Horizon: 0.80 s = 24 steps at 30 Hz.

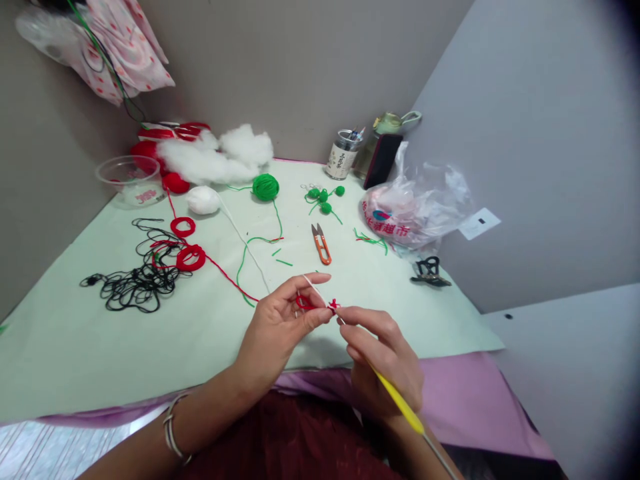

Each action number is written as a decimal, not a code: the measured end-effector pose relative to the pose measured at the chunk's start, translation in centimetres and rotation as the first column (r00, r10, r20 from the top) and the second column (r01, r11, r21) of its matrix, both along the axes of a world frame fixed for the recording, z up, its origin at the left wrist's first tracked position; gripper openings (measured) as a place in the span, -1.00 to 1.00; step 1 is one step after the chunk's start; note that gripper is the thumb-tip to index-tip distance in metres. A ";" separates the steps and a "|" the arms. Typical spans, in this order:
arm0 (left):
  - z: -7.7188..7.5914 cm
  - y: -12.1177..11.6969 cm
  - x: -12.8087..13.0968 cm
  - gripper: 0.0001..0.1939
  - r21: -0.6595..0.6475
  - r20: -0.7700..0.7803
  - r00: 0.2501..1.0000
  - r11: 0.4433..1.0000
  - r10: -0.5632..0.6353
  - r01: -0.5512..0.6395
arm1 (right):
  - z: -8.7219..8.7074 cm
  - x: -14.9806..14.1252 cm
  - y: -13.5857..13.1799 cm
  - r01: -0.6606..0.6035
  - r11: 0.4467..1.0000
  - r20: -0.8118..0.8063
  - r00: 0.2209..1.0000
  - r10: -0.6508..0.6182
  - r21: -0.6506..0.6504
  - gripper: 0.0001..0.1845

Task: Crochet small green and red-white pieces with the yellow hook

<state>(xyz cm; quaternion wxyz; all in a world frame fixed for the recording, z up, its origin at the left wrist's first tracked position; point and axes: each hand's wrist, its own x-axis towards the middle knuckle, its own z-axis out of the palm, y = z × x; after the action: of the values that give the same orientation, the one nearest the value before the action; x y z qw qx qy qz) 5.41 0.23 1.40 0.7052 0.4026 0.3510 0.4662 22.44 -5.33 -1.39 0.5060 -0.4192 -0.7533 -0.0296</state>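
My left hand (280, 320) pinches a small red crochet piece (334, 305) between thumb and fingers, with white yarn (315, 288) running up over the raised index finger. In my right hand (383, 347) is a crochet hook (400, 400) with a yellow handle, its tip at the red piece. Fingers hide part of the stitches. Red yarn (230, 277) trails from the left hand to crocheted red rings (191, 257). The white yarn leads back to a white ball (203, 200). Beyond the hands lie orange thread snips (321, 245).
A green yarn ball (265, 187), small green crocheted balls (325, 208) and white stuffing (215, 157) lie further back. Tangled black cord (145, 280) and a clear tub (131, 180) are left. To the right are a plastic bag (410, 207), black claw clip (430, 272), phone (383, 160) and pen can (343, 157).
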 end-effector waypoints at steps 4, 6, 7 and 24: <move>-0.2 -0.1 0.2 -0.62 -0.019 0.019 1.000 1.000 -0.014 0.014 | -0.1 -0.1 0.1 -0.021 1.000 -0.021 1.000 0.022 0.020 -0.55; -0.2 -0.2 0.2 -0.60 -0.004 0.011 1.000 1.000 -0.003 0.003 | -0.1 -0.1 0.1 -0.030 0.999 -0.016 0.999 0.030 0.023 -0.52; -0.2 -0.3 0.3 -0.61 0.011 -0.002 1.000 1.000 0.006 -0.006 | -0.2 -0.1 0.1 -0.035 0.999 -0.012 0.999 0.035 0.022 -0.51; 0.1 0.7 -1.0 -0.58 -0.200 0.146 0.974 0.959 -0.173 0.201 | 1.9 -0.3 1.5 -0.160 0.975 -0.469 0.880 0.070 -0.157 -0.77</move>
<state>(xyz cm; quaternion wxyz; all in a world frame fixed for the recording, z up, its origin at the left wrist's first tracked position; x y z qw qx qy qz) 4.37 0.98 1.47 0.8063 0.3254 0.3135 0.3816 22.17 -3.80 0.46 0.6286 -0.4151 -0.6345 0.1732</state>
